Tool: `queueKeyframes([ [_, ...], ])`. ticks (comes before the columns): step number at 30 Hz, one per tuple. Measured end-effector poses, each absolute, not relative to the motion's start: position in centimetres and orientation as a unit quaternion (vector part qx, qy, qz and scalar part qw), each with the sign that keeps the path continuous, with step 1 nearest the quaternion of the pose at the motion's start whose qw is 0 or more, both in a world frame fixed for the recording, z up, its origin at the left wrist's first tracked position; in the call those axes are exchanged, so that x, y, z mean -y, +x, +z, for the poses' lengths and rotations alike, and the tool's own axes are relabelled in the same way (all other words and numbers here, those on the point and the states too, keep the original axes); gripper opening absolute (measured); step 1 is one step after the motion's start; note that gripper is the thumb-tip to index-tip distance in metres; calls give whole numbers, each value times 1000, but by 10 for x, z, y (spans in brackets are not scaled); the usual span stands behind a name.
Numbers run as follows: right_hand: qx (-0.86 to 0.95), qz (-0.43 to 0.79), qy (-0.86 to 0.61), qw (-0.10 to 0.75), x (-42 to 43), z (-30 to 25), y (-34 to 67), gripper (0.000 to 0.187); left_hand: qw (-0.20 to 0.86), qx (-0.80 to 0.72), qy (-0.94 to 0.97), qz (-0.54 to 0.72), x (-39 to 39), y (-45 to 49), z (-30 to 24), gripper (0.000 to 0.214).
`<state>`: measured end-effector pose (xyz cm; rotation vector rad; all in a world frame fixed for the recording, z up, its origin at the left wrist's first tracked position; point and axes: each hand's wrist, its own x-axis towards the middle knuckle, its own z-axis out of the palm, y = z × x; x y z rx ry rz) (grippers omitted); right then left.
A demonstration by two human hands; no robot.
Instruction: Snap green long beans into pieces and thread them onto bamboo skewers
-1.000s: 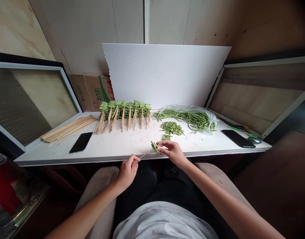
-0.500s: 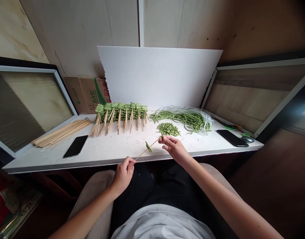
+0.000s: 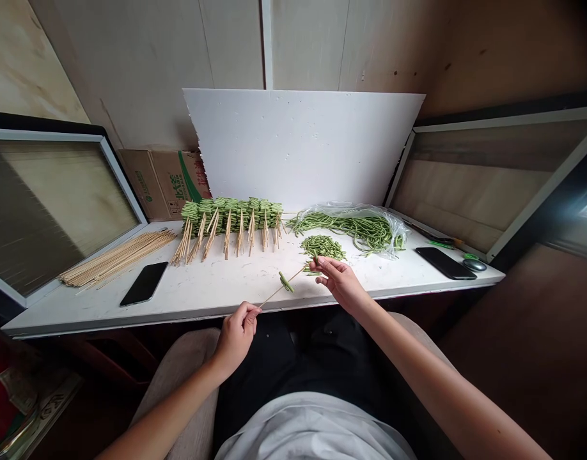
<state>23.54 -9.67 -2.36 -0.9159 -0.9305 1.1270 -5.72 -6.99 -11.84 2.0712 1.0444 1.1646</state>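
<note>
Now, your left hand (image 3: 236, 338) pinches a bamboo skewer (image 3: 274, 295) slanting up and rightward over the worktop (image 3: 217, 287), green bean pieces (image 3: 286, 282) threaded midway; its tip reaches your right hand (image 3: 339, 284), fingers closed, their hold too small to tell.

White foam board (image 3: 303, 147) leaning against the wall (image 3: 130, 76); cardboard carton (image 3: 164, 185) at its left. On the white bench (image 3: 96, 313): left smartphone (image 3: 144, 283), right smartphone (image 3: 446, 263), computer mouse (image 3: 474, 264) just beside it.
</note>
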Motion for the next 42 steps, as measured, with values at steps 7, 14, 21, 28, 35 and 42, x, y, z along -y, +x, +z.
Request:
queueKeyframes([
  [7,419,482,-408,652,95,-27,238,32,274,-385,768,432,71,-57,-117,28],
  [14,422,480,-410,650,95,-28,238,31,272,-381,771,432,71,-57,-118,27],
  [21,422,489,-407,645,96,-29,237,29,271,-379,771,433,71,-57,-118,26],
  [28,431,479,-412,645,95,-31,237,29,277,-381,769,432,70,-57,-118,26],
  [35,442,441,-438,646,95,-30,237,32,270,-383,772,429,71,-58,-118,28],
  [42,444,431,-449,645,95,-32,236,34,267,-383,774,427,71,-59,-117,28],
])
